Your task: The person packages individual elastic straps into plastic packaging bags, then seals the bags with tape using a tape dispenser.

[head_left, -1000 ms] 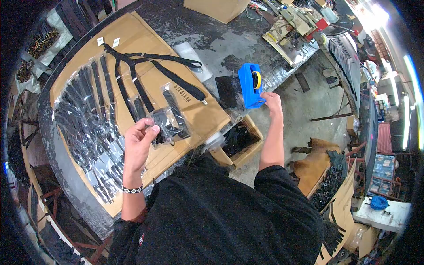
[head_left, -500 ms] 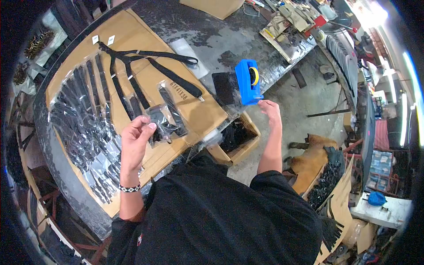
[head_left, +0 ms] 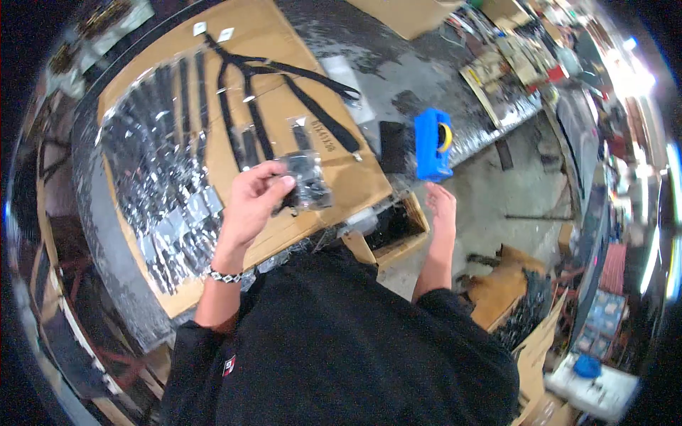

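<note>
Tape dispenser [head_left: 428, 148] | long axis pointing away | left hand [head_left: 253, 202] pinches packet [head_left: 311, 186] | right hand [head_left: 442, 206], grip unclear

It was a workshop: a worn dark worktable [head_left: 362, 35] bore a cardboard sheet [head_left: 277, 106] with black straps [head_left: 323, 113] and rows of bagged ones, tools and scraps [head_left: 511, 64] cluttered its far right, and bright tube lights [head_left: 650, 259] lined the right.

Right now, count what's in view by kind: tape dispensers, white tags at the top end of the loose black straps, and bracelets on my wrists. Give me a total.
Blue tape dispenser: 1
White tags: 2
Bracelet: 1
Total: 4
</note>
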Demonstrator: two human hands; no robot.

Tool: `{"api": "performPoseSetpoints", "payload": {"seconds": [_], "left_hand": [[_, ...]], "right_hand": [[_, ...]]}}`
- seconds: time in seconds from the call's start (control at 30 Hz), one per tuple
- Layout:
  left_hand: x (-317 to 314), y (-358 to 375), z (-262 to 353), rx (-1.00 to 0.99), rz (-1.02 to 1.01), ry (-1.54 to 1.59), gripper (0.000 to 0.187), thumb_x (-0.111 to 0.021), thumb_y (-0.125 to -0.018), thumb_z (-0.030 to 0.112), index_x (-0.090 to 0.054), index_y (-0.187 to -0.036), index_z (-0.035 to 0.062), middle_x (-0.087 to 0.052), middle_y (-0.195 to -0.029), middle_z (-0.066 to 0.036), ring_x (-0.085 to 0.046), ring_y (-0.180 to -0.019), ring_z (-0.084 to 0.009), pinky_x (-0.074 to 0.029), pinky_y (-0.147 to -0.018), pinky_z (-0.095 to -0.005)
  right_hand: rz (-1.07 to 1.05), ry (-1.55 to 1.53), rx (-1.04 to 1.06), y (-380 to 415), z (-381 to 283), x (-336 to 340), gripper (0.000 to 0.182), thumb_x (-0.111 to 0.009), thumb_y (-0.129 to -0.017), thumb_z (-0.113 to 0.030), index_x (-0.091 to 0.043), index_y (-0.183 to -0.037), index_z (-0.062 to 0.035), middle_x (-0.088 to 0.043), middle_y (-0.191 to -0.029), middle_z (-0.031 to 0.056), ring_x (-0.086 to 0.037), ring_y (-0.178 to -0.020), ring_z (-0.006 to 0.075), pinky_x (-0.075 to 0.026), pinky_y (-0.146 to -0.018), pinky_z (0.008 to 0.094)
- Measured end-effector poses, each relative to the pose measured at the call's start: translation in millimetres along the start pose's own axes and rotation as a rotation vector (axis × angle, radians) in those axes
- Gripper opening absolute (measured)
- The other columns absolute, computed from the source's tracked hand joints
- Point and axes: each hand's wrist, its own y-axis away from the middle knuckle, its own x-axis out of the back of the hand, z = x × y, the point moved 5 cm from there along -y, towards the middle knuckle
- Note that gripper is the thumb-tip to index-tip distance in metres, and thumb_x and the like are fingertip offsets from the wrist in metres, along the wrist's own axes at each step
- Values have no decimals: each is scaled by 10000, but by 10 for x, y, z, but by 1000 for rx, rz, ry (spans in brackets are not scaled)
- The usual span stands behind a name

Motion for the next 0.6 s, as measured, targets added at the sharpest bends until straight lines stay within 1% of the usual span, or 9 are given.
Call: {"api": "performPoseSetpoints", "payload": {"seconds": [0.07,0.1,0.17,0.2,0.27,0.37,0.5,0.6], "left_hand": [[9,11,13,16,-46,-53,128,-675,-949,86,-652,-1062,28,-653,-927,34,-563,-824,-32,-448,-741,-207],[-41,24,73,6,-45,8,134,-668,-952,86,-648,-1058,7,-651,-886,31,-554,-777,-27,-441,-696,-204],[-169,27,231,-13,-79,119,153,-655,-959,86,-639,-1051,-36,-649,-806,25,-535,-681,-17,-427,-605,-199],[-141,26,206,-5,-62,71,161,-652,-961,87,-636,-1054,-43,-657,-812,16,-547,-694,-20,-439,-617,-200],[-145,-5,128,2,-38,-12,176,-647,-964,90,-628,-1061,-56,-674,-826,-2,-572,-721,-27,-461,-640,-202],[-191,3,153,5,-40,-12,173,-645,-963,90,-632,-1064,-50,-664,-815,9,-560,-711,-21,-450,-621,-199],[-173,33,191,36,-59,-73,168,-647,-959,92,-634,-1063,-38,-654,-808,18,-546,-707,-11,-431,-599,-191],[-170,48,198,31,-36,-71,152,-648,-958,96,-633,-1043,-30,-633,-792,33,-519,-690,-4,-410,-583,-189]], "right_hand": [[-172,-151,42,452,-367,-456,222,-729,-899,-148,-708,-1037,25,-717,-971,72,-608,-767,104,-486,-674,253],[-246,-237,50,718,-557,-717,210,-721,-903,-130,-706,-1030,37,-716,-971,79,-607,-766,102,-482,-669,249],[-450,-218,99,1189,-937,-1239,189,-713,-901,-99,-705,-1006,58,-714,-963,83,-606,-762,101,-472,-668,248],[-538,-212,129,1423,-1121,-1450,178,-709,-900,-84,-705,-994,68,-713,-959,85,-605,-761,101,-467,-668,248],[-683,-113,154,1818,-1438,-1808,168,-720,-883,-66,-717,-970,78,-712,-924,77,-614,-785,101,-469,-718,244],[-752,-148,275,2163,-1734,-2199,152,-743,-872,-92,-758,-957,34,-673,-810,1,-584,-742,62,-443,-675,228],[-768,-78,340,2155,-1741,-2380,126,-747,-868,-66,-766,-939,36,-682,-806,11,-595,-760,62,-442,-703,214],[-764,-37,326,2136,-1701,-2408,131,-748,-862,-61,-761,-947,38,-706,-862,43,-618,-823,85,-460,-785,233]]}}
